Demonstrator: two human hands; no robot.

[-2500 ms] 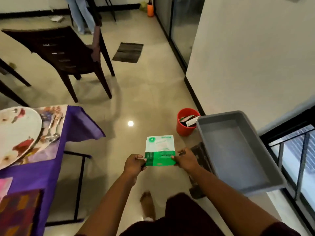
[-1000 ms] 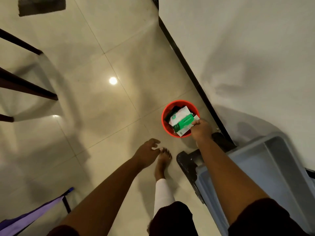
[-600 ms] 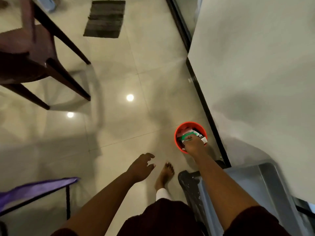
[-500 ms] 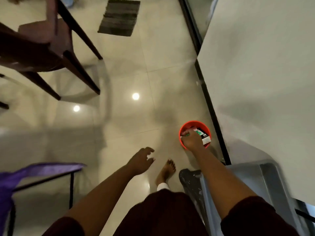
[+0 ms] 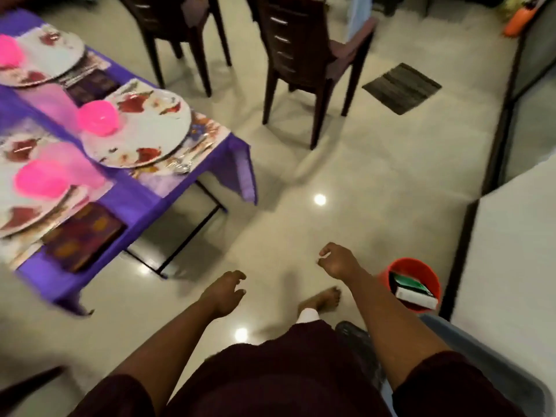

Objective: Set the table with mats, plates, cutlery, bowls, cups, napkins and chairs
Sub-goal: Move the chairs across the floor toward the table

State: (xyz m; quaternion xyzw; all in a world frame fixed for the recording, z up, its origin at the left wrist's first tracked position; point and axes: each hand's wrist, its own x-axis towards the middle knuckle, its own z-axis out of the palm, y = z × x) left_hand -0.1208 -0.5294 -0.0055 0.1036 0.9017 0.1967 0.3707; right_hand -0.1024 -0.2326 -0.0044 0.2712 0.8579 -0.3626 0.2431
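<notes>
Table (image 5: pixel 168 203) set, both hands (image 5: pixel 224 291) empty

Glossy cream floor tiles (image 5: pixel 376 164) mirror ceiling lights as bright spots (image 5: pixel 319 199). A dark striped doormat (image 5: pixel 401 87) lies near a black-framed glass partition (image 5: pixel 529 85); a white wall (image 5: pixel 511 251) with a black skirting (image 5: pixel 460 251) rises at right.

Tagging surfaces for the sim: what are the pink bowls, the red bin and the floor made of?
Pink bowls: likely plastic, translucent with a glossy glow. Red bin: probably plastic, one even matte colour, thin rim. Floor: polished tile, judging by mirror-like light spots and faint joint lines.
</notes>
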